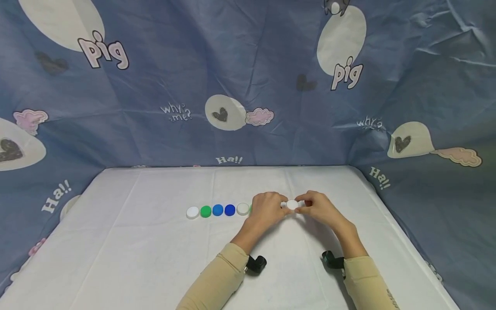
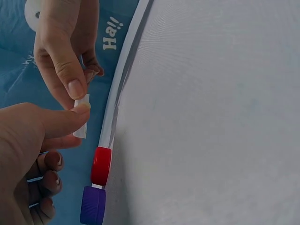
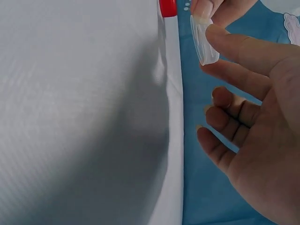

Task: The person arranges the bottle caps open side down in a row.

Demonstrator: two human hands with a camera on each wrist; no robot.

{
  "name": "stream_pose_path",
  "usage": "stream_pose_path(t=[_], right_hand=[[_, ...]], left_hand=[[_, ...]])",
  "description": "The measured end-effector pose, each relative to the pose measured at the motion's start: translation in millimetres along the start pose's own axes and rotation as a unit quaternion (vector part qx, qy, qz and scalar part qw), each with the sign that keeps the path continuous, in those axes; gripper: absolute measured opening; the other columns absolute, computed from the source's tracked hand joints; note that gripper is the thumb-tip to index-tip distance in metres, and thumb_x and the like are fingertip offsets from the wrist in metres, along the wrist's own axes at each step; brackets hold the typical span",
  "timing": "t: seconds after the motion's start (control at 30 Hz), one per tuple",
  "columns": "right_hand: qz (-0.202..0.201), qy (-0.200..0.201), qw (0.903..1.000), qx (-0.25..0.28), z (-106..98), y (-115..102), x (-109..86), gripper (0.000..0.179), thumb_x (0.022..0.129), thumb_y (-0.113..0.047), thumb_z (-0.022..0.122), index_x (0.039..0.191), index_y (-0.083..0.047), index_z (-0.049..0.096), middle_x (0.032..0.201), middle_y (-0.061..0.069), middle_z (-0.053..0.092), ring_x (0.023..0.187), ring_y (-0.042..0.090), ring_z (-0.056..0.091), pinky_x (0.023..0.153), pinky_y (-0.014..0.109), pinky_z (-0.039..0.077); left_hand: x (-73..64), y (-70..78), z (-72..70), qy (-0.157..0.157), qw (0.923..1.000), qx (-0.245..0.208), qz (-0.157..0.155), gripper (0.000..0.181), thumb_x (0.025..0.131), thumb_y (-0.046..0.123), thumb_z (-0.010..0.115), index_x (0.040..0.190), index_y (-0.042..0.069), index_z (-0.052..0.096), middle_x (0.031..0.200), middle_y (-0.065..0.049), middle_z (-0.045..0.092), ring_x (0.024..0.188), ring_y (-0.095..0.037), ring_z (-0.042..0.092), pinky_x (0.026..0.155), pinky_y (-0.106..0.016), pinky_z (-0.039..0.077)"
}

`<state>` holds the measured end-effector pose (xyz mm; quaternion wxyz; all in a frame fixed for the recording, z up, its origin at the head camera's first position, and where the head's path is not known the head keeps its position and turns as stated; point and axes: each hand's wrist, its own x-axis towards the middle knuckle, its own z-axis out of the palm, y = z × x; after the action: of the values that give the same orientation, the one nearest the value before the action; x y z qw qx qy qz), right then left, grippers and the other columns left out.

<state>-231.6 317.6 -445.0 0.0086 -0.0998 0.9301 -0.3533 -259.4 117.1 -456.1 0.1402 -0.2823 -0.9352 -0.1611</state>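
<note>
Both hands pinch one white bottle cap [image 1: 292, 204] between thumb and fingertips. My left hand [image 1: 267, 207] has it by the left side, my right hand [image 1: 317, 209] by the right. The left wrist view shows the cap [image 2: 80, 126] edge-on, with both thumbs against it. Seen from the right wrist, its ribbed side [image 3: 206, 44] looks translucent, and the right hand's other fingers are loosely bent. A red cap [image 2: 101, 166] and a purple cap [image 2: 93, 205] sit next to the left hand; in the head view that hand hides them.
Left of the hands runs a row of caps: white [image 1: 192, 212], green [image 1: 206, 211], light blue [image 1: 218, 210], dark blue [image 1: 230, 210], another white [image 1: 243, 209] and a partly hidden green one. A white cloth [image 1: 155, 258] covers the table. Printed blue fabric [image 1: 155, 137] hangs behind.
</note>
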Motion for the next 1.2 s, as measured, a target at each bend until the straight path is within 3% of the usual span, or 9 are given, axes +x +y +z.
stream_pose_path(t=[0.27,0.47,0.73,0.93,1.2], right_hand=[[-0.001,0.0,0.9994,-0.034,6,-1,2.0,0.036,0.084,-0.018,0.078,0.116,-0.003,0.073,0.074,0.004,0.051,0.065,0.015,0.043,0.058,0.026,0.037],[-0.008,0.002,0.9984,-0.056,11,-5,4.1,0.035,0.083,-0.017,0.078,0.114,-0.002,0.073,0.073,0.004,0.052,0.066,0.014,0.044,0.059,0.027,0.037],[0.009,0.009,0.9973,-0.073,16,-7,3.5,0.034,0.082,-0.016,0.078,0.113,-0.002,0.074,0.073,0.002,0.052,0.067,0.015,0.045,0.059,0.028,0.037],[0.031,0.004,0.9962,-0.081,21,-7,3.5,0.03,0.084,-0.017,0.077,0.111,-0.004,0.075,0.075,0.002,0.054,0.068,0.015,0.046,0.06,0.029,0.038],[0.038,0.005,0.9951,-0.091,19,-9,3.6,0.029,0.085,-0.019,0.077,0.109,-0.005,0.075,0.077,0.002,0.055,0.069,0.015,0.047,0.061,0.03,0.039]], left_hand=[[-0.8,1.7,4.0,-0.013,0.9997,0.015,-0.011,0.033,0.078,0.053,0.078,0.104,0.033,0.078,0.093,0.014,0.077,0.082,-0.012,0.071,0.059,-0.031,0.05],[-0.2,0.2,5.7,-0.015,0.9993,0.031,-0.011,0.019,0.077,0.05,0.08,0.081,0.032,0.075,0.074,0.015,0.069,0.069,-0.011,0.065,0.052,-0.03,0.042],[-0.2,0.4,6.7,-0.03,0.9985,0.046,-0.001,0.027,0.078,0.048,0.08,0.065,0.029,0.066,0.066,0.014,0.064,0.066,-0.01,0.063,0.05,-0.03,0.04],[-0.7,0.0,9.0,-0.05,0.9977,0.047,-0.001,0.034,0.079,0.049,0.079,0.061,0.027,0.06,0.063,0.014,0.059,0.062,-0.009,0.058,0.051,-0.029,0.038],[0.2,2.3,8.4,-0.045,0.9983,0.037,-0.009,0.029,0.079,0.048,0.079,0.065,0.027,0.064,0.063,0.013,0.06,0.063,-0.011,0.06,0.051,-0.029,0.039]])
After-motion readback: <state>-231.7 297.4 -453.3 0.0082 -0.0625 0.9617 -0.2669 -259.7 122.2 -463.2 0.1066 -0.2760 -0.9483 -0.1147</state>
